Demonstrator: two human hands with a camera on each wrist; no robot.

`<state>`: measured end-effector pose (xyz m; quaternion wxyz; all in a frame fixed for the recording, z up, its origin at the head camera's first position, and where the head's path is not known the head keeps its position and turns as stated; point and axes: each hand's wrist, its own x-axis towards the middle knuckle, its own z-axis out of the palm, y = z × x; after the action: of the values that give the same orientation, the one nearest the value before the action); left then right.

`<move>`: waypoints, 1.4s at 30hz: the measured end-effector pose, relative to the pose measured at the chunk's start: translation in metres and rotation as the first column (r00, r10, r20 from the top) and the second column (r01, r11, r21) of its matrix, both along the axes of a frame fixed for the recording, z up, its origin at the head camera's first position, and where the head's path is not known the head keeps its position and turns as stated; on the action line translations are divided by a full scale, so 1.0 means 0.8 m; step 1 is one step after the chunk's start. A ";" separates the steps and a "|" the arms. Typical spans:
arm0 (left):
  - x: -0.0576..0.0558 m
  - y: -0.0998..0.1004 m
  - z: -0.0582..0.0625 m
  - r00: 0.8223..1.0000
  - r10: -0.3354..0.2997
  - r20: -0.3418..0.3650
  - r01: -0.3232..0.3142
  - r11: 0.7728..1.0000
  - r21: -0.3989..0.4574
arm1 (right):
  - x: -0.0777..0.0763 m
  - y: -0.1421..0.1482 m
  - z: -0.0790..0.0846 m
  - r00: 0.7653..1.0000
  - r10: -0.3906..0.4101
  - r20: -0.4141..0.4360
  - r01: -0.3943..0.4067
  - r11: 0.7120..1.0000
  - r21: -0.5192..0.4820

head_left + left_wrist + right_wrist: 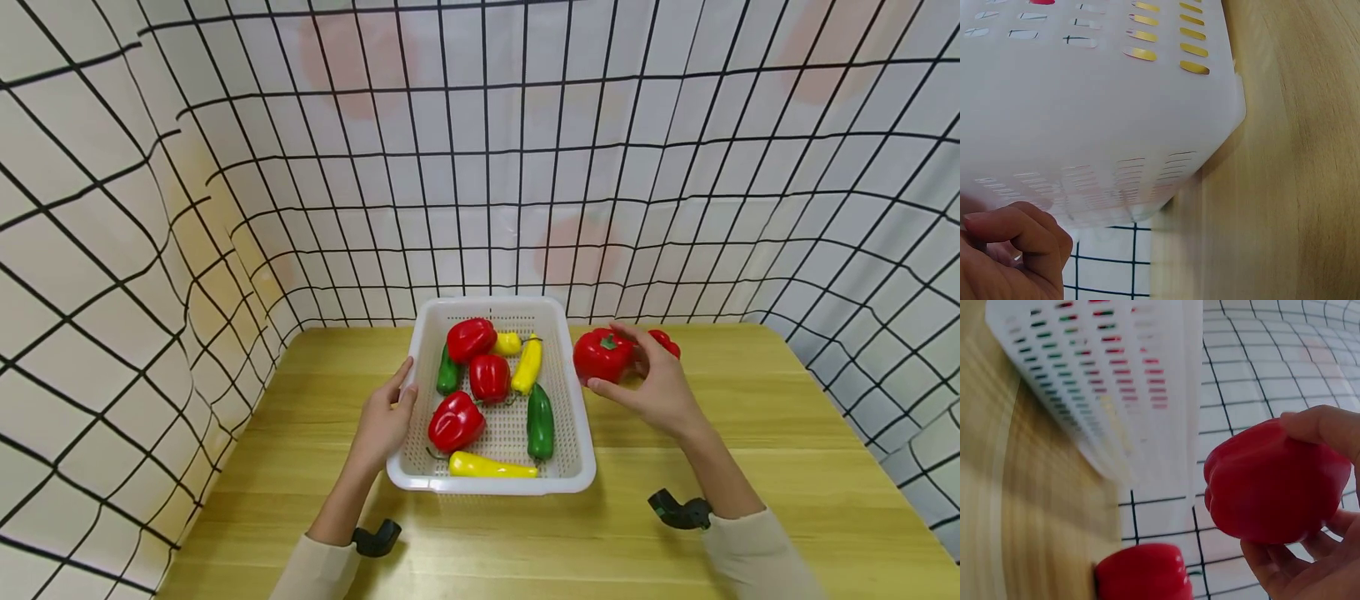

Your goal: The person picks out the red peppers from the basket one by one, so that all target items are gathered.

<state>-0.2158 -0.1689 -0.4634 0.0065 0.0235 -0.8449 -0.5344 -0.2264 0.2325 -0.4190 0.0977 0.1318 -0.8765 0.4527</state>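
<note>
A white perforated plastic basket [491, 485] stands on the table. My left hand [386, 421] holds its left rim; in the left wrist view, the curled fingers [1038, 240] are beside the basket's outer wall. To the right of the basket, my right hand [656, 383] grips a glossy red bell pepper [602, 356] between thumb and fingers. The right wrist view shows this red bell pepper [1275, 481] raised off the table. Another red bell pepper [665, 342] lies on the table, partly hidden behind the right hand.
Inside the basket are several red bell peppers [456, 422], green peppers [540, 421] and yellow peppers [491, 466]. Black wire grid panels [487, 179] with white sheeting behind them stand along the table's back and sides. The table [517, 550] has a wood-grain surface.
</note>
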 end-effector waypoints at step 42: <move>0.000 0.001 0.000 1.000 0.011 0.023 -0.011 1.000 0.019 | -0.015 0.038 -0.113 0.971 -0.217 0.097 0.215 0.976 0.030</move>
<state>-0.2156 -0.1682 -0.4631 -0.0007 0.0344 -0.8395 -0.5423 -0.2387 0.2625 -0.5091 0.1011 0.0139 -0.8937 0.4370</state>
